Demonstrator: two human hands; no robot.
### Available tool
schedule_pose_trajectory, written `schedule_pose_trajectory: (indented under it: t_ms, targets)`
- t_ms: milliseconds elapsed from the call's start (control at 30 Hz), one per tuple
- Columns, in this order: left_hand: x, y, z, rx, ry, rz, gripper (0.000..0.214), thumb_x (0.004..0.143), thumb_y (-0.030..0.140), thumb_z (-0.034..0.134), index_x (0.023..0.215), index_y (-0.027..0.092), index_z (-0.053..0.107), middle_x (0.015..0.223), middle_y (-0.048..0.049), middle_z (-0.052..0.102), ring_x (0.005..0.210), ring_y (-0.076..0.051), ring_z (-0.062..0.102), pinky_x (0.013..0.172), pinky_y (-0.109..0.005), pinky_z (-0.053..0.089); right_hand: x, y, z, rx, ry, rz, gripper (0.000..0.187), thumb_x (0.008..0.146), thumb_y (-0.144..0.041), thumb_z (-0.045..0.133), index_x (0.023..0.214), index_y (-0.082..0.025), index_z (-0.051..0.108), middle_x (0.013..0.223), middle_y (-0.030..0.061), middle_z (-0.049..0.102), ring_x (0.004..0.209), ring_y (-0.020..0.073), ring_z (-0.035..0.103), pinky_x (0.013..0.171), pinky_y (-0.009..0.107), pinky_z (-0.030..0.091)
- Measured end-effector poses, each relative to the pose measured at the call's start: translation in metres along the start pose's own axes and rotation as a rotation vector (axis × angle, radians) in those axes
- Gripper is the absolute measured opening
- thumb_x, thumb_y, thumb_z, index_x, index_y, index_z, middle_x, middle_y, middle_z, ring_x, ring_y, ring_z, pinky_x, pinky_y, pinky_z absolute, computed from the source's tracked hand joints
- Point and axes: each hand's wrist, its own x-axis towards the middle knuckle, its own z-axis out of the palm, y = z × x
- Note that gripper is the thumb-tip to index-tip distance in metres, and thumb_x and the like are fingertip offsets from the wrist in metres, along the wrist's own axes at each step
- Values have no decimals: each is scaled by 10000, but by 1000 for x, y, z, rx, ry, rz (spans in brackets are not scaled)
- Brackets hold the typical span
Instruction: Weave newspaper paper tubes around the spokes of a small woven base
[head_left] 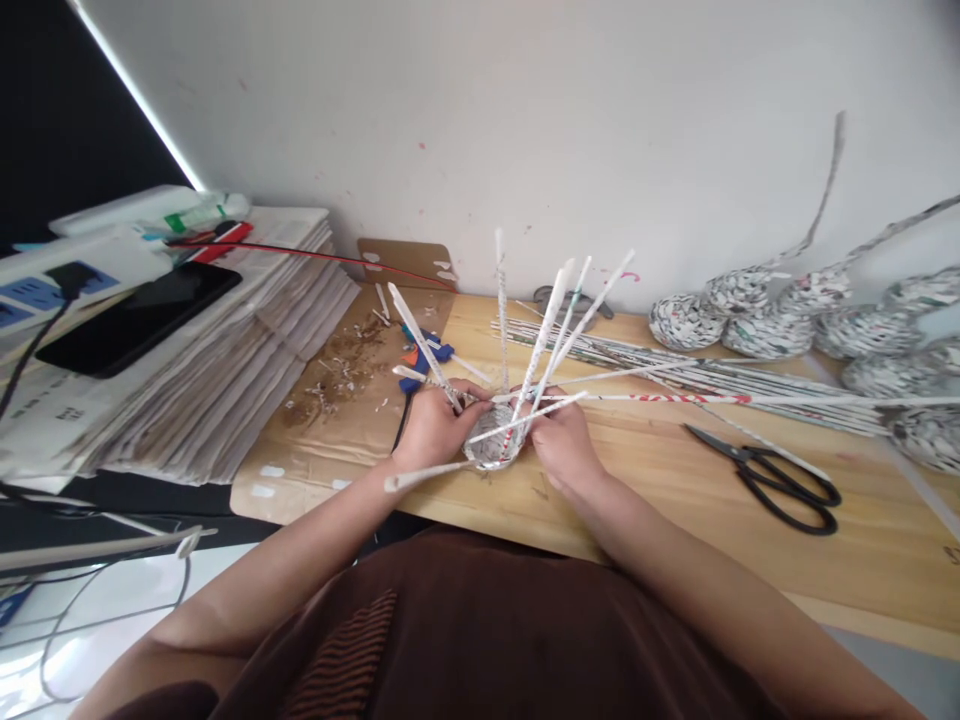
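Observation:
Between my hands stands a small round basket (491, 447) woven from rolled newspaper, with several white paper tubes sticking up and out from its wall. My left hand (439, 425) is closed on the basket's left rim, thumb pressed along the top edge. On the right side, my right hand (562, 440) is closed at the rim, close to the base of the upright tubes; its fingertips are partly hidden. A long white and red paper tube (690, 399) runs from the basket's far rim out to the right.
Black scissors (765, 472) lie at right. A bundle of paper tubes (720, 375) stretches behind, before several woven paper pieces (765, 330). A blue glue gun (427, 360) rests on brown cardboard (292, 480). Stacked newspapers (277, 340) at left carry a phone (142, 315) and a power strip (90, 270).

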Motion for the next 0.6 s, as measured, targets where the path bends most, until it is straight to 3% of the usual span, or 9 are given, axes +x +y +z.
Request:
schedule_pose_trajectory:
  t_ms: [200, 467, 600]
  targets:
    - [-2, 5, -1, -5, -29, -54, 218, 788, 350, 752, 919, 181, 789, 697, -26, 750, 582, -152, 650, 541, -236, 491, -2, 2, 1, 2, 0, -31, 218, 627, -296, 759, 781, -219, 625, 694, -9, 707, 652, 187, 651, 645, 306, 517]
    - [4, 10, 5, -191, -61, -147, 258, 734, 361, 793, 862, 137, 800, 824, -82, 798, 693, -205, 718, 630, -284, 562, 0, 2, -3, 4, -33, -19, 257, 607, -315, 805, 780, -216, 644, 694, -8, 707, 647, 194, 654, 670, 325, 531]
    - [1, 11, 6, -159, -43, -110, 196, 752, 318, 772, 852, 151, 800, 820, -72, 794, 712, -212, 724, 658, -295, 566, -1, -2, -2, -2, -30, 2, 246, 615, -316, 800, 785, -211, 657, 687, -8, 705, 653, 189, 655, 674, 318, 530]
